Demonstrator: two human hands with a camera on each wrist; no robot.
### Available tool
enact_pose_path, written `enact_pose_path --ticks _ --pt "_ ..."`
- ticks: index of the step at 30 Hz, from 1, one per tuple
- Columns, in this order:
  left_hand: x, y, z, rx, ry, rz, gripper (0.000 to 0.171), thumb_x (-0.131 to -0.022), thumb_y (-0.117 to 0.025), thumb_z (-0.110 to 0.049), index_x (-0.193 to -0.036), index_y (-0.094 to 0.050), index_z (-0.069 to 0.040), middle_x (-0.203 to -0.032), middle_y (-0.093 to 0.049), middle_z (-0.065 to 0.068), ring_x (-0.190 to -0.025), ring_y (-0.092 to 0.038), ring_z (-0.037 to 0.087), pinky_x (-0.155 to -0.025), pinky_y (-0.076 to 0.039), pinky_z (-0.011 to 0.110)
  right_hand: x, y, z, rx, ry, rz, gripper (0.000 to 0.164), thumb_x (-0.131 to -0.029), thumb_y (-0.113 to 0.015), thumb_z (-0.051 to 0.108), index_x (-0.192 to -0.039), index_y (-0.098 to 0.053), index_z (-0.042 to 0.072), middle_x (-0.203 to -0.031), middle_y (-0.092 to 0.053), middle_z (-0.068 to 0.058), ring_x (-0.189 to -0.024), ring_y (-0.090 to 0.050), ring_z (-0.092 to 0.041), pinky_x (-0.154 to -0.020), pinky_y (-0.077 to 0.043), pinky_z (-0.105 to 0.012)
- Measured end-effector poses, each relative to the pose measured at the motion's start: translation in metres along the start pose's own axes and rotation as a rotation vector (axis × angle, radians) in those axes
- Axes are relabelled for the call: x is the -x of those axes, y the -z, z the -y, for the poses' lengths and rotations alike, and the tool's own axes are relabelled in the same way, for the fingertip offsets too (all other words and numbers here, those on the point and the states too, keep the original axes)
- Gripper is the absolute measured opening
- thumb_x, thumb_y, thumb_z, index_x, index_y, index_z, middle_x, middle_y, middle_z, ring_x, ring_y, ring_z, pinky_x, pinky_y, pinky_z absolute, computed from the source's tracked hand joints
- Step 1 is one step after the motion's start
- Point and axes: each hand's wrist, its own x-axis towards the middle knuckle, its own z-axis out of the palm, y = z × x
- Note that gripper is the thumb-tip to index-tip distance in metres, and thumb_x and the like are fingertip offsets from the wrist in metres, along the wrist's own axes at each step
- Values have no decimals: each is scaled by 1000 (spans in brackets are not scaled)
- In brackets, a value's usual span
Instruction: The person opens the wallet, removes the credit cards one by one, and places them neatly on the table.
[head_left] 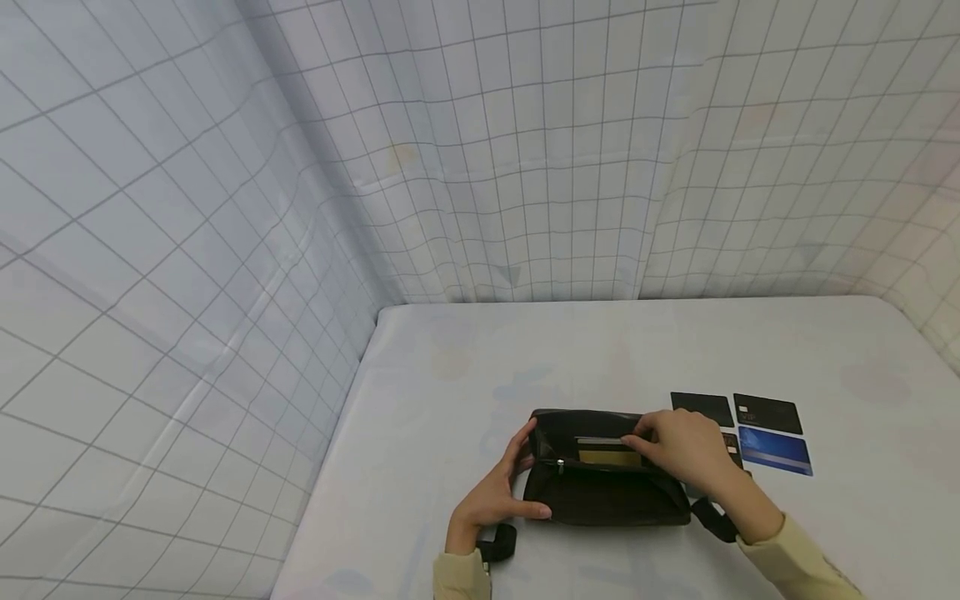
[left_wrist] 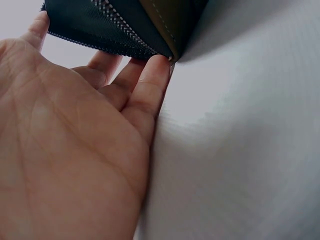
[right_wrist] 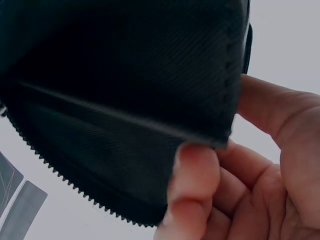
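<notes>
A black zip wallet lies spread wide on the table, with a gold card showing in its inner section and a small zipper pull near the left. Around the wallet's left end, my left hand holds it, thumb at the front edge and fingers by the back. In the left wrist view, fingertips touch the wallet's end beside the zipper teeth. At the upper right, my right hand pinches part of the wallet. The right wrist view shows the thumb and fingers on a black inner panel.
Right of the wallet lie a plain black card, a black VIP card, a blue card and a dark card partly hidden by my right hand. White gridded curtains stand behind and beside the white table.
</notes>
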Motion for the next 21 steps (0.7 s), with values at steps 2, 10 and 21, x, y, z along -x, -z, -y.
enact_pose_path --ticks 2,10,21 --pt "0 0 4 -6 10 -2 110 -77 -82 -26 -153 -3 -34 -157 1 -4 -141 -14 20 -110 -25 37 0 -1 1 6 -17 -1 20 -83 -73 36 -78 -73 17 -46 -42 12 -42 -38 -10 -37 -26 -25" --pt "1 0 5 2 3 -2 109 -77 -82 -26 -153 -4 -34 -157 0 -4 -141 -14 20 -110 -25 37 0 -2 4 8 -78 9 22 -81 -74 37 -78 -74 15 -48 -46 11 -43 -40 -11 -37 -26 -25" --pt "-1 0 9 -17 -7 -6 111 -76 -82 -22 -153 -3 -30 -157 1 -1 -140 -14 23 -109 -26 42 0 -3 4 47 -148 -41 30 -77 -76 42 -69 -74 13 -46 -47 9 -41 -42 -12 -35 -29 -25"
